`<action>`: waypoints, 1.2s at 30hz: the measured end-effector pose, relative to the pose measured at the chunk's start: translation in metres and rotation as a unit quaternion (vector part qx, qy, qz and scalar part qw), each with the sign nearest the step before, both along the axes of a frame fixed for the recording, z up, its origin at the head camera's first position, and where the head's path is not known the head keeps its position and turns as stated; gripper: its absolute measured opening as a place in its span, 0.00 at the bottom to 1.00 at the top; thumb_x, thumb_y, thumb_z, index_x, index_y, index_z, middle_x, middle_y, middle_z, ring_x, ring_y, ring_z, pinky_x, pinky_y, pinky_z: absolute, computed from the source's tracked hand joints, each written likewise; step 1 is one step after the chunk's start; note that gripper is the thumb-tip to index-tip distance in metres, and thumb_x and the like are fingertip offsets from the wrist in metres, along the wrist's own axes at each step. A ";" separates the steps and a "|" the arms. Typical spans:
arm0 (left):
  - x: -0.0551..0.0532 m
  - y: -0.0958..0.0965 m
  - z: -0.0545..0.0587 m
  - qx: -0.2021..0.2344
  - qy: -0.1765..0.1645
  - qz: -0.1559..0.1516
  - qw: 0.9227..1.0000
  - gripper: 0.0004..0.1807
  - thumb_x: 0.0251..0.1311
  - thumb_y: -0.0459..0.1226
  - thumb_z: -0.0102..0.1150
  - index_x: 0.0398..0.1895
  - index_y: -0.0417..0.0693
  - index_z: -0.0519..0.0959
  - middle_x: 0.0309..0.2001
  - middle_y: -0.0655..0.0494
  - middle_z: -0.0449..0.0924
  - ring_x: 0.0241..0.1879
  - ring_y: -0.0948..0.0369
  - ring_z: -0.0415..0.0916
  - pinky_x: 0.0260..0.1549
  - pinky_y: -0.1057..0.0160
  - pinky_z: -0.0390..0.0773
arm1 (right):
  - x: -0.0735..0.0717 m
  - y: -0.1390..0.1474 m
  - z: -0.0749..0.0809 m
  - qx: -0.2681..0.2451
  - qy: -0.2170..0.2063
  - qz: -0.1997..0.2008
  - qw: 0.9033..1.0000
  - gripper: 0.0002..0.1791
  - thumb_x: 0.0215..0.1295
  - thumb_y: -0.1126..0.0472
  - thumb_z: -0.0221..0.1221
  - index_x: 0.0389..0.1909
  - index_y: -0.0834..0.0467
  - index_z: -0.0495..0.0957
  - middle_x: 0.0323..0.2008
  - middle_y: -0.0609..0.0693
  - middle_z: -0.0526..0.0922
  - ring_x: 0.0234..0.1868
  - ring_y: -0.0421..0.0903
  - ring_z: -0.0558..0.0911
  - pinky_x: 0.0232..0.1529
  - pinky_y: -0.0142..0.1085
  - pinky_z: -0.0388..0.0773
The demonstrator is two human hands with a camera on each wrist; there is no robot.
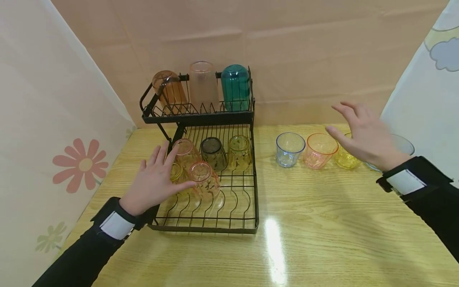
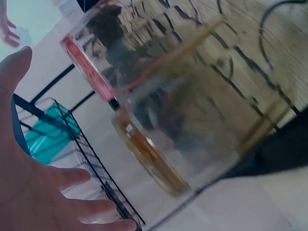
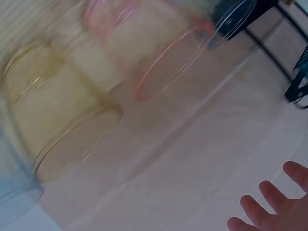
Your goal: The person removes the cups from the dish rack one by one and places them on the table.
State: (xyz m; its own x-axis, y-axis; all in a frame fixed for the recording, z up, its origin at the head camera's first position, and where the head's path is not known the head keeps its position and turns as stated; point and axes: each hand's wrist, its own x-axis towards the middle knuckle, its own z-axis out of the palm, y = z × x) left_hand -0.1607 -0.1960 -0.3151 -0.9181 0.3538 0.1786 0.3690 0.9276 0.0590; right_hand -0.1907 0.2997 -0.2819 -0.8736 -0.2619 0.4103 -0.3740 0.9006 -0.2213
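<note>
My left hand [image 1: 152, 185], fingers spread and holding nothing, hovers by the left side of a black two-tier dish rack [image 1: 202, 229]. Nearest to it is an upside-down yellow glass [image 1: 176, 172], partly hidden behind the hand. Beside that glass stands an upside-down pink glass [image 1: 205, 179], which the thumb tip overlaps in the head view. In the left wrist view, a gap shows between the fingers and the yellow glass [image 2: 192, 125]. My right hand [image 1: 371, 135] is raised over a row of upright glasses, its fingers loosely extended around nothing. Below it a yellow glass [image 1: 346, 157] is partly covered.
Also upright on the wooden table [image 1: 322, 239] are a blue-rimmed glass [image 1: 289, 149], a red-rimmed glass [image 1: 320, 150] and a pale blue glass [image 1: 403, 144]. Behind on the lower tier are a dark glass [image 1: 214, 153] and a yellow glass [image 1: 239, 152]. Amber, pink and teal tumblers [image 1: 235, 87] fill the upper tier.
</note>
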 end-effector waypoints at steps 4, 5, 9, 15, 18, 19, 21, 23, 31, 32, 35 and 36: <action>-0.003 0.010 -0.001 0.001 0.013 -0.029 1.000 0.58 0.39 0.77 0.41 0.71 0.58 0.42 0.69 0.43 0.44 0.66 0.43 0.43 0.49 0.31 0.53 | 0.010 -0.022 -0.003 -0.016 0.013 0.035 0.999 0.34 0.63 0.46 0.49 0.67 0.55 0.56 0.64 0.59 0.57 0.61 0.62 0.59 0.55 0.56 0.55; -0.003 0.012 -0.001 -0.001 0.016 -0.035 0.999 0.58 0.39 0.77 0.41 0.71 0.57 0.44 0.69 0.43 0.44 0.66 0.43 0.43 0.49 0.31 0.52 | 0.012 -0.027 -0.004 -0.020 0.013 0.040 0.999 0.33 0.63 0.46 0.49 0.67 0.55 0.56 0.64 0.59 0.58 0.61 0.62 0.59 0.54 0.57 0.56; -0.007 0.022 -0.001 -0.011 0.035 -0.066 0.997 0.57 0.41 0.76 0.40 0.70 0.53 0.49 0.67 0.43 0.50 0.65 0.44 0.46 0.51 0.33 0.52 | 0.022 -0.041 -0.008 -0.041 0.005 0.053 0.998 0.33 0.64 0.46 0.49 0.68 0.53 0.55 0.64 0.56 0.57 0.62 0.60 0.59 0.49 0.58 0.60; -0.010 0.037 -0.002 -0.032 0.045 -0.096 0.994 0.57 0.38 0.78 0.39 0.68 0.52 0.55 0.62 0.43 0.58 0.63 0.45 0.53 0.55 0.39 0.53 | 0.037 -0.058 -0.014 -0.088 -0.032 0.076 0.993 0.34 0.64 0.48 0.50 0.69 0.48 0.50 0.65 0.53 0.56 0.63 0.57 0.58 0.51 0.57 0.59; -0.012 0.042 -0.002 -0.031 0.043 -0.113 0.992 0.58 0.36 0.78 0.41 0.67 0.52 0.57 0.59 0.42 0.61 0.60 0.44 0.56 0.56 0.41 0.53 | 0.045 -0.065 -0.017 -0.120 -0.059 0.081 0.988 0.36 0.64 0.49 0.50 0.70 0.45 0.47 0.66 0.52 0.54 0.64 0.55 0.57 0.52 0.57 0.58; -0.012 0.044 -0.003 -0.034 0.043 -0.118 0.991 0.57 0.35 0.78 0.42 0.67 0.52 0.57 0.58 0.42 0.62 0.59 0.44 0.58 0.55 0.41 0.54 | 0.048 -0.068 -0.017 -0.132 -0.066 0.084 0.986 0.36 0.64 0.50 0.50 0.70 0.44 0.45 0.67 0.51 0.54 0.64 0.55 0.57 0.52 0.57 0.58; -0.014 0.046 -0.004 -0.038 0.042 -0.130 0.990 0.57 0.35 0.77 0.45 0.65 0.52 0.59 0.56 0.42 0.63 0.57 0.44 0.60 0.54 0.42 0.57 | 0.052 -0.073 -0.019 -0.157 -0.084 0.090 0.980 0.37 0.64 0.51 0.50 0.70 0.43 0.43 0.67 0.50 0.52 0.64 0.54 0.56 0.52 0.58 0.58; -0.015 0.048 -0.005 -0.046 0.040 -0.139 0.988 0.56 0.35 0.76 0.48 0.65 0.51 0.60 0.54 0.42 0.65 0.54 0.44 0.62 0.52 0.44 0.62 | 0.057 -0.078 -0.020 -0.184 -0.104 0.100 0.972 0.37 0.65 0.52 0.49 0.70 0.41 0.41 0.68 0.50 0.52 0.64 0.54 0.56 0.52 0.59 0.57; -0.021 0.054 -0.007 -0.066 -0.010 -0.155 0.986 0.56 0.34 0.76 0.47 0.64 0.51 0.61 0.53 0.44 0.67 0.48 0.48 0.69 0.13 0.64 0.66 | 0.069 -0.097 -0.029 -0.298 -0.171 0.137 0.929 0.32 0.69 0.56 0.42 0.70 0.43 0.40 0.66 0.55 0.53 0.63 0.57 0.57 0.53 0.56 0.58; -0.021 0.054 -0.007 -0.068 -0.016 -0.157 0.985 0.56 0.34 0.76 0.48 0.64 0.51 0.61 0.53 0.44 0.68 0.47 0.49 0.69 0.11 0.65 0.63 | 0.070 -0.099 -0.030 -0.313 -0.183 0.139 0.922 0.31 0.70 0.55 0.41 0.70 0.44 0.40 0.66 0.56 0.53 0.62 0.58 0.57 0.53 0.56 0.58; -0.023 0.055 -0.008 -0.078 -0.029 -0.163 0.983 0.54 0.35 0.75 0.50 0.63 0.51 0.63 0.52 0.46 0.68 0.44 0.50 0.71 0.11 0.66 0.62 | 0.072 -0.104 -0.032 -0.349 -0.213 0.133 0.903 0.30 0.71 0.51 0.36 0.70 0.47 0.39 0.65 0.59 0.53 0.62 0.59 0.58 0.52 0.58 0.58; -0.024 0.056 -0.009 -0.083 -0.032 -0.165 0.982 0.54 0.35 0.74 0.50 0.63 0.51 0.63 0.52 0.46 0.68 0.43 0.51 0.71 0.11 0.66 0.63 | 0.073 -0.106 -0.033 -0.361 -0.223 0.128 0.897 0.30 0.71 0.49 0.35 0.70 0.48 0.39 0.65 0.59 0.53 0.62 0.59 0.58 0.52 0.59 0.58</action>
